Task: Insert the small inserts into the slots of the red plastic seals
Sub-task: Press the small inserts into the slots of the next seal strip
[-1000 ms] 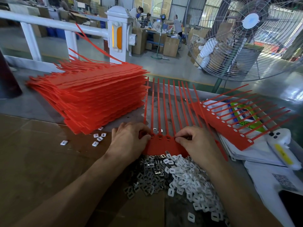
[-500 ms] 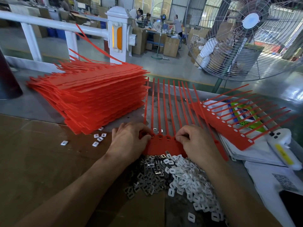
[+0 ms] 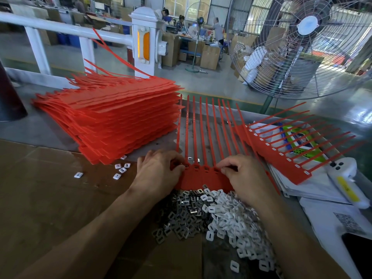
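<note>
My left hand (image 3: 159, 174) covers the left end of the red seal strip (image 3: 201, 178), and my right hand (image 3: 244, 178) covers its right end; what my curled fingertips pinch there cannot be made out. My right wrist hides part of the white inserts (image 3: 231, 220). The slots between my hands are too small to tell filled from bare. The fan (image 3: 302, 47) at far right is cut off by the edge. A dark object (image 3: 10, 97) at far left is cropped. The printing on the paper (image 3: 346, 220) at near right is unreadable.
</note>
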Demonstrator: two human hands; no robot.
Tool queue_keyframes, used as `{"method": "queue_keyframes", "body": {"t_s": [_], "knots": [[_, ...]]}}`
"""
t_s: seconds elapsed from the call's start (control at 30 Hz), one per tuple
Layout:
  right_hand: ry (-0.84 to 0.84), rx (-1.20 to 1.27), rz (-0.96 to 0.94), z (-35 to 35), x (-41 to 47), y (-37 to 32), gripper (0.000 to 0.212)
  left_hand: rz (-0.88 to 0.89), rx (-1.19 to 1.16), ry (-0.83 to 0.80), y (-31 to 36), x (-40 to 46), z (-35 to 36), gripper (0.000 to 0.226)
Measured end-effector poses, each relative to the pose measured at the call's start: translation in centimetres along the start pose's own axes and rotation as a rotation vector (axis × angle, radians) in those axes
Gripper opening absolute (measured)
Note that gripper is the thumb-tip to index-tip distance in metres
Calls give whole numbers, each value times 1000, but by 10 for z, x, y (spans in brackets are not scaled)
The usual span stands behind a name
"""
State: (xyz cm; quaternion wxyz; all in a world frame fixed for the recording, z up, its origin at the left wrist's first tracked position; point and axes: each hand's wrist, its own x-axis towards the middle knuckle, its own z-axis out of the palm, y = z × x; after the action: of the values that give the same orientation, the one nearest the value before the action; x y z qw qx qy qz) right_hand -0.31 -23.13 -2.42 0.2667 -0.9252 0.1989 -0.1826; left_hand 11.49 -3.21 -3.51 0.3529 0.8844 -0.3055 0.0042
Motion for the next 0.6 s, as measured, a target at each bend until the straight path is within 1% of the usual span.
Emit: {"method": "queue_keyframes", "body": {"t_s": [0.1, 0.27, 0.3, 0.43, 0.5, 0.6], "knots": [[-29, -24, -19, -2, 0, 0, 20, -1, -2, 2, 0, 0, -1, 14], [-23, -21, -85, -6, -6, -10, 15, 13, -2, 5, -1, 1, 0, 14], [-57, 0, -107, -7, -7, -15, 13, 13, 1, 8, -1, 1, 0, 14], [-288, 59, -163, -8, -15, -31, 4, 20, 15, 12, -2, 1, 1, 16], [-343, 39, -174, -7, -17, -36, 4, 20, 12, 12, -2, 1, 1, 16], [-373, 23, -181, -9, -19, -38, 6, 22, 13, 8, -2, 1, 1, 17]]}}
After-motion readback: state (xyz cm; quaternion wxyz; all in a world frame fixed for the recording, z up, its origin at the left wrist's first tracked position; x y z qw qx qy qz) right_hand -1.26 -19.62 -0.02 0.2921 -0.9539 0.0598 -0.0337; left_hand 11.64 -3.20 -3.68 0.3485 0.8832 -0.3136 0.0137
